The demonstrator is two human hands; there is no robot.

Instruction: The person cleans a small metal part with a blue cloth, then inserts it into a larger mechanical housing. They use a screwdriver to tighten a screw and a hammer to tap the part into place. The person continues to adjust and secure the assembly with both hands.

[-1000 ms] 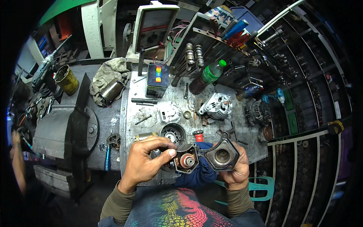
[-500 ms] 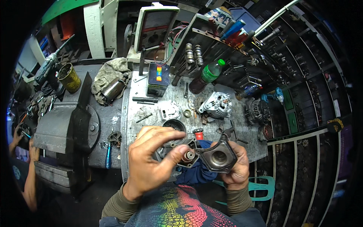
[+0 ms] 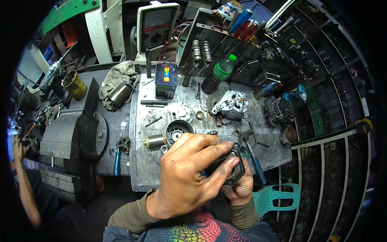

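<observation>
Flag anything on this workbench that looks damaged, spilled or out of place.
Nothing looks spilled or broken. The grey metal workbench is cluttered with loose parts, and the crumpled grey rag lies partly over a metal cylinder. Both hands grip a dark square metal housing.

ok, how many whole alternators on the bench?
2: a silver alternator right of centre near the green bottle, and a darker alternator further right by the bench edge. More may sit hidden among the clutter.

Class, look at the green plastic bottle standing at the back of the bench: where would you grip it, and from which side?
Grip the green bottle around its mid-body from the front, the person's side. It stands roughly upright, with the tool rack close behind and the battery to its left.
</observation>
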